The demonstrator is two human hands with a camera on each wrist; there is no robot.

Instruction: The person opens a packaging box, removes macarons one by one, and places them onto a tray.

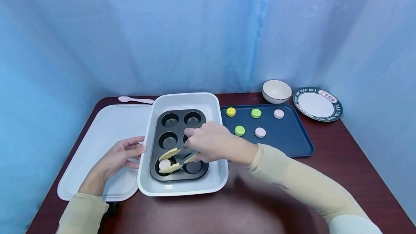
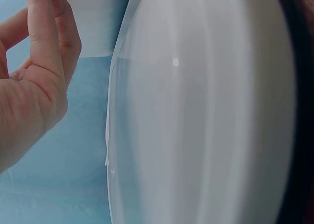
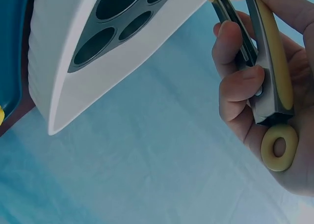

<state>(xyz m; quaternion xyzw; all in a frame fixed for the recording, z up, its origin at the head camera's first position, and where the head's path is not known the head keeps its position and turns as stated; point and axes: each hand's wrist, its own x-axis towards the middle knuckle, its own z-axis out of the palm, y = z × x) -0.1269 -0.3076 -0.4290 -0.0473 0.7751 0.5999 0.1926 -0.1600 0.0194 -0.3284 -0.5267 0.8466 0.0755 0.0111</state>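
Note:
My right hand [image 1: 209,142] grips a pair of yellow-tipped metal tongs [image 3: 269,57], its fingers curled round the handles. The tongs' tips stand on either side of a pale pink macaron [image 1: 165,164] in the front left cup of a dark muffin tin [image 1: 177,124]. That tin lies inside a deep white tub [image 1: 183,187]. With fingers mostly extended, my left hand [image 1: 120,156] rests against or just beside the tub's left wall; exact contact is hard to tell. My right hand hides part of the tin's right-hand cups.
Right of the tub, a dark blue tray [image 1: 279,143] bears several yellow, green and pink macarons. Behind it stand a white bowl [image 1: 276,91] and a green-rimmed plate [image 1: 316,104]. A white lid-like board [image 1: 107,129] lies at left, with a pink spoon [image 1: 134,100] behind it.

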